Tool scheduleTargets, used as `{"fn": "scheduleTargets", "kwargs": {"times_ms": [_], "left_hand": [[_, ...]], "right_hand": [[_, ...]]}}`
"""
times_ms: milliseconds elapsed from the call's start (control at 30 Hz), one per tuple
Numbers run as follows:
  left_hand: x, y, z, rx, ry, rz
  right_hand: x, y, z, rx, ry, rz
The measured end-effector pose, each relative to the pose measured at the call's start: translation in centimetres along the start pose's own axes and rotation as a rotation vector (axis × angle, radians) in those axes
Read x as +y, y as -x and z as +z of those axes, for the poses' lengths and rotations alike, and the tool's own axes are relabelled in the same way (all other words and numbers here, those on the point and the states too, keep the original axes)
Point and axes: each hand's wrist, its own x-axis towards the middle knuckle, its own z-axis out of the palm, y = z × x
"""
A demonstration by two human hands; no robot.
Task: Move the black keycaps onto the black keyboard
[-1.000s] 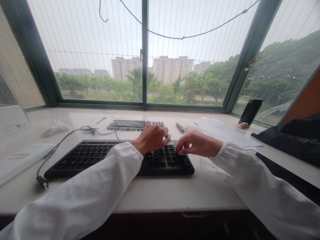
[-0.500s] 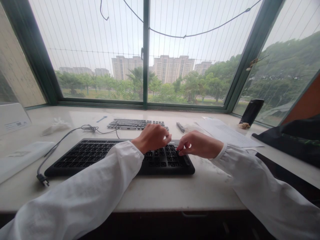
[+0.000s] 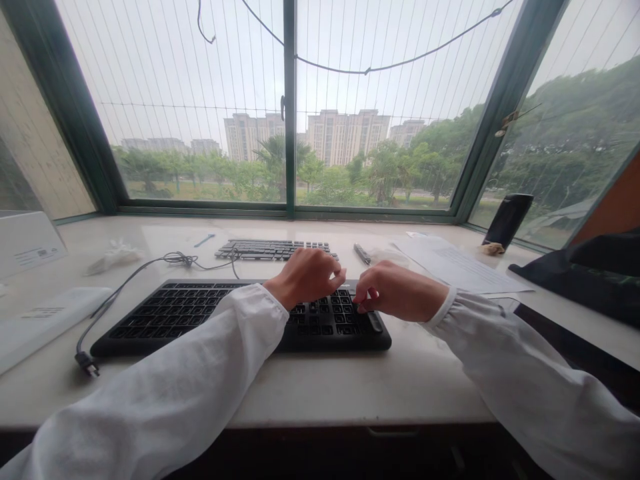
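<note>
A black keyboard lies on the white counter, most of its key sockets bare, with a tall keycap seated at the right end of its number pad. Above the number pad's far edge is my left hand, its thumb and fingertips drawn together; anything between them is too small to make out. My right hand reaches in from the right, fingers bent and pinched down at the pad's right column. Its fingertips hide what they grip. Behind the keyboard, loose dark keycaps are laid out in rows.
A cable with its plug curls round the left side. Beyond the hands lie a small dark tool, printed paper and a blue stick. White boxes stand left; a black cylinder and dark bag are right.
Both hands stay at nearly the same spots over the number pad, with only slight finger movement. The whole view has shifted a little.
</note>
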Motion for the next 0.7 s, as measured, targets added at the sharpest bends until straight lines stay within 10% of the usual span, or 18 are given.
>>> {"fn": "scheduleTargets", "kwargs": {"times_ms": [700], "left_hand": [[0.0,-0.1,-0.1,-0.006,-0.006,0.002]], "right_hand": [[-2.0,0.6,0.8,0.026,0.231,-0.003]]}}
